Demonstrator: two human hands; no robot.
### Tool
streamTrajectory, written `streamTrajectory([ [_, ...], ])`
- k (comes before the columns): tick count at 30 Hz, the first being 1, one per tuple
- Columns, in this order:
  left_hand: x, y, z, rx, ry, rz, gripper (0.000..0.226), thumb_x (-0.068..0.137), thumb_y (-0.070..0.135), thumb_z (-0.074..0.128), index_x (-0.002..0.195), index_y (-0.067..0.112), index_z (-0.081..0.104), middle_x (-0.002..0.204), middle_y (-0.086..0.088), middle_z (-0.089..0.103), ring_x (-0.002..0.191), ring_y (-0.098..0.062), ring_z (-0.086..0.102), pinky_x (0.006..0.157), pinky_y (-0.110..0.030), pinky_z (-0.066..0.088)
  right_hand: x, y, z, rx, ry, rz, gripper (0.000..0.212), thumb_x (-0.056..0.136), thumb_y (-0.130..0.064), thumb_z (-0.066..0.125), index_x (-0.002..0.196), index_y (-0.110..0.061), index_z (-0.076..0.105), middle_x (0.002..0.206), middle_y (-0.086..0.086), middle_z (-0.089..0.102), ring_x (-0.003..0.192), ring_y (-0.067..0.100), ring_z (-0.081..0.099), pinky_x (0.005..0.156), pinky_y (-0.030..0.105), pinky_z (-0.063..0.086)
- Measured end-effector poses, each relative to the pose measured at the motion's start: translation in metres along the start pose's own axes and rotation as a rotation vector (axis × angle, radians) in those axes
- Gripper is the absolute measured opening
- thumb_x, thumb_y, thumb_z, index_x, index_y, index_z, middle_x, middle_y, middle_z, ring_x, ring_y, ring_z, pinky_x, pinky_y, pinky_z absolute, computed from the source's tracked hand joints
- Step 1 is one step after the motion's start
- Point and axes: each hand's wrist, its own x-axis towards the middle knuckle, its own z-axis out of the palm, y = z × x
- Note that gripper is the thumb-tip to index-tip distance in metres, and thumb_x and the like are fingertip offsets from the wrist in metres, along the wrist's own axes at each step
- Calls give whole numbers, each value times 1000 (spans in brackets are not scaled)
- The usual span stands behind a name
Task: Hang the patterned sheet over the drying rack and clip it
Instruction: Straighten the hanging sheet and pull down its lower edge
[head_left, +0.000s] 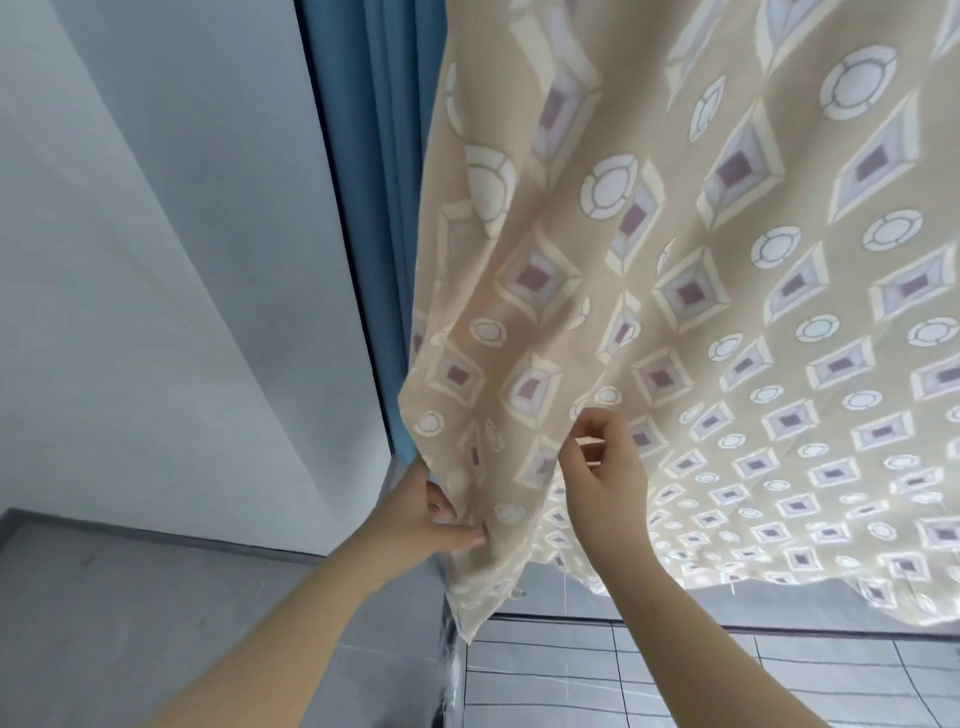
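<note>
The patterned sheet (701, 291), beige with white rings and purple-centred diamonds, hangs down from above and fills the upper right of the head view. Its lower left corner drapes near the floor. My left hand (431, 512) grips the sheet's left edge low down, fingers and thumb curled round a fold. My right hand (602, 467) pinches a fold of the cloth a little higher and to the right. The drying rack and any clips are hidden from view.
A blue curtain (363, 156) hangs behind the sheet's left edge, beside a white wall (156, 260). Grey floor (130, 597) lies at lower left. A tiled floor (675, 675) shows below the sheet's hem, past a shiny metal post (449, 670).
</note>
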Motion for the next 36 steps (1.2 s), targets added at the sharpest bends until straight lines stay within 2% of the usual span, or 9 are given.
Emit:
streamTrajectory([
  [2,3,-1,0,66,101,30,14,72,36,69,77,25,61,69,3,58,70,-13,53,64,-24,42,-1,8,0,-24,-18,38,22,88,-11,55,87,-34,52,93,-5,61,68,7,53,63,22,42],
  [4,7,-4,-6,192,289,15,32,88,35,59,59,22,52,56,2,47,61,-18,47,55,-24,33,0,12,-2,-40,-21,55,25,88,-10,54,87,-35,50,92,-6,60,69,7,53,62,16,42],
  [8,10,-12,-27,192,690,-15,33,96,32,46,80,4,56,72,-10,56,77,-32,56,62,-33,37,3,21,-5,-79,-12,82,20,89,-11,53,90,-31,52,89,-11,58,60,-1,49,55,9,39],
  [11,1,-4,-18,-159,450,33,23,97,25,47,119,26,42,101,8,57,95,-3,55,78,-23,45,2,26,-7,-94,-25,106,16,89,-11,53,93,-27,53,89,-10,59,58,-2,49,54,9,38],
  [14,0,-7,-8,-69,104,6,51,75,32,74,117,33,45,107,12,63,101,4,57,93,-21,47,0,28,-5,-102,-65,120,22,87,-12,56,88,-33,51,92,-10,59,64,4,52,68,20,44],
  [18,14,-24,-11,176,291,-112,41,67,37,70,92,5,67,92,-16,71,90,-30,66,81,-42,51,-5,32,-3,-112,-222,170,38,76,-26,70,109,-26,50,109,-11,54,85,13,55,75,24,44],
  [22,19,-30,-9,262,243,-61,37,79,33,68,107,10,64,98,-6,69,92,-21,63,75,-29,50,-20,32,9,-198,-513,135,70,59,-48,71,122,-35,42,117,-24,49,99,0,50,76,15,38],
  [27,17,-33,-6,302,242,-39,19,83,26,67,93,11,64,85,-2,66,84,-20,61,67,-24,45,-16,25,19,-483,-409,59,17,88,-30,59,97,-17,57,71,-15,51,77,12,50,59,13,35],
  [36,13,-46,-18,313,158,-33,31,89,9,57,69,33,54,76,17,59,63,3,55,52,-4,39,-12,43,-2,-609,-278,125,16,93,-27,53,83,-17,44,68,-2,53,73,22,48,62,28,32],
])
